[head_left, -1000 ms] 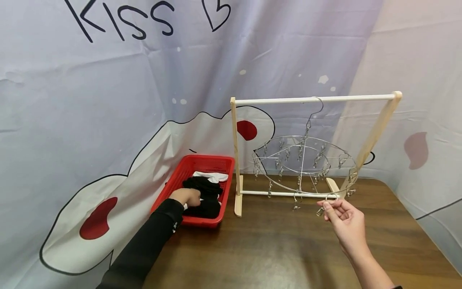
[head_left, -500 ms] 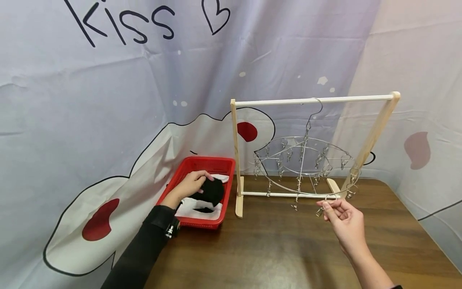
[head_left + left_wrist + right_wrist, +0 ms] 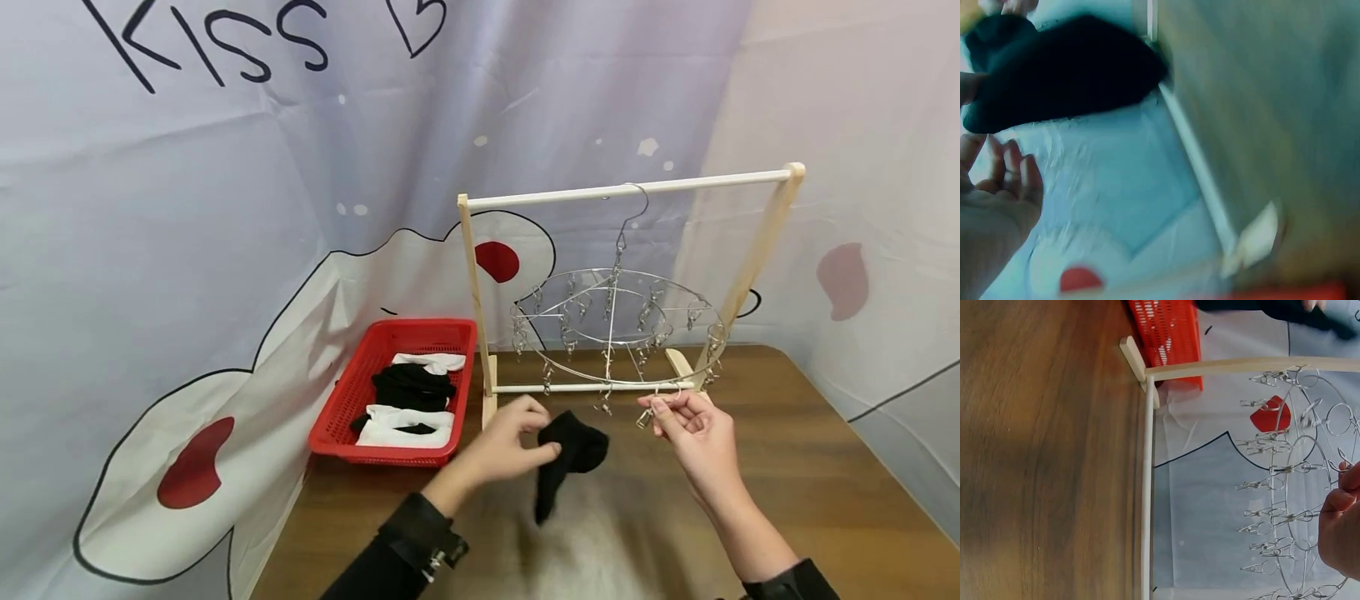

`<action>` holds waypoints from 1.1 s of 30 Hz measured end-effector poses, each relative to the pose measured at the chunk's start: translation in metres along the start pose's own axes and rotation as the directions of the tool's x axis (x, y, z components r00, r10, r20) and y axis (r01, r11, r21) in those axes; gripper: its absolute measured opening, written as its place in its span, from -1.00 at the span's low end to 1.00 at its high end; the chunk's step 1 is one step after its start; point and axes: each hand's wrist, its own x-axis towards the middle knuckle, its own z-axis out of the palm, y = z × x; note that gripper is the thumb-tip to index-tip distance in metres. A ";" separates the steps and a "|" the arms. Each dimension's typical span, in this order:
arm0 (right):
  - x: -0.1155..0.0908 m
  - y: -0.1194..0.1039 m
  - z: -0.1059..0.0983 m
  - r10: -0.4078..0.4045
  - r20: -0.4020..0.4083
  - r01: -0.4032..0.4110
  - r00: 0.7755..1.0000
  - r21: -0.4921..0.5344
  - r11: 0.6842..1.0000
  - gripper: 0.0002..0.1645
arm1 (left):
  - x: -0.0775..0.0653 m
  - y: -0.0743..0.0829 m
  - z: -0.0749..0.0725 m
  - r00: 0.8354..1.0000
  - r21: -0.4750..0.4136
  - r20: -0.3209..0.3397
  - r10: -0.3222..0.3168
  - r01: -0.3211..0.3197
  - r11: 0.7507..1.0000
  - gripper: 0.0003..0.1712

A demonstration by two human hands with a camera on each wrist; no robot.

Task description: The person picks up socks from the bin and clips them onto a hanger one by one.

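My left hand [image 3: 504,443] pinches a black sock [image 3: 573,450] at its edge, over the table in front of the rack. The sock dangles with one end pointing down; in the left wrist view the same black sock [image 3: 1072,72] spreads wide and blurred above my fingers. On the right, my right hand [image 3: 701,437] pinches a small metal clip [image 3: 643,419] at the near rim of the round wire hanger [image 3: 611,333]. Many similar clips ring the hanger, seen side-on in the right wrist view beside my right hand [image 3: 1342,528].
A red plastic basket [image 3: 337,421] stands left of the rack, with black and white socks [image 3: 412,387] in it. The rack, with a white top bar [image 3: 555,197] and wooden posts, carries the hanger. A printed cloth [image 3: 187,208] hangs behind the brown table [image 3: 795,467].
My left hand has lifted a black sock out of the basket and carried it right, towards the hanger. My right hand keeps its pinch on the clip. The head view has shifted slightly.
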 end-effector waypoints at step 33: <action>-0.003 -0.005 0.002 -0.071 0.054 0.076 0.996 -0.099 0.992 -0.95 | 0.036 0.045 0.115 0.870 -0.812 -0.313 -0.380 -0.038 0.582 -0.80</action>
